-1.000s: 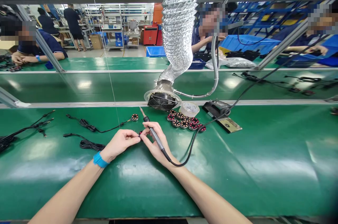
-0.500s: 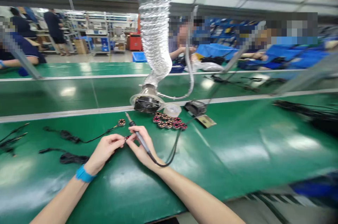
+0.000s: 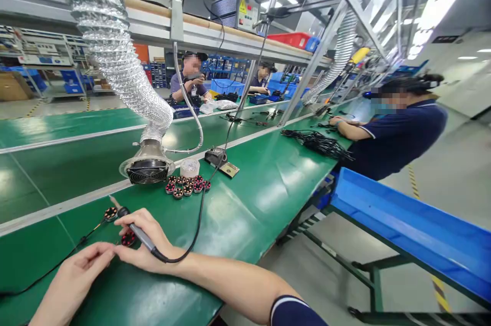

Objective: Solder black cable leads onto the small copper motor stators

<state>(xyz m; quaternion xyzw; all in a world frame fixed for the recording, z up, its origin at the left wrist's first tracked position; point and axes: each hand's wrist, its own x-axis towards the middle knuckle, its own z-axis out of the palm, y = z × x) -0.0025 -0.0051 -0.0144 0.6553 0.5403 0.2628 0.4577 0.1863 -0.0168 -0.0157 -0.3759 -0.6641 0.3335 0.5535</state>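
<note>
- Right hand [image 3: 155,231] has a soldering iron [image 3: 142,238] gripped, tip angled up and off to the left
- Left hand [image 3: 74,275] has its fingertips pinched up against the right thumb, can't tell if anything tiny's in there
- Red-wound motor core [image 3: 128,238] is right under the right hand's fingers, can't say if it's actually held
- Copper-wound core [image 3: 111,214] with a black cable [image 3: 83,240] sits on the counter [image 3: 245,198] near the iron's tip
- Bunch more cores [image 3: 187,190] beside the tape roll [image 3: 190,168]

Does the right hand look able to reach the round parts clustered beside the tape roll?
Probably: only green bench shows between the right hand and the round parts, though that hand holds the soldering iron.
</note>
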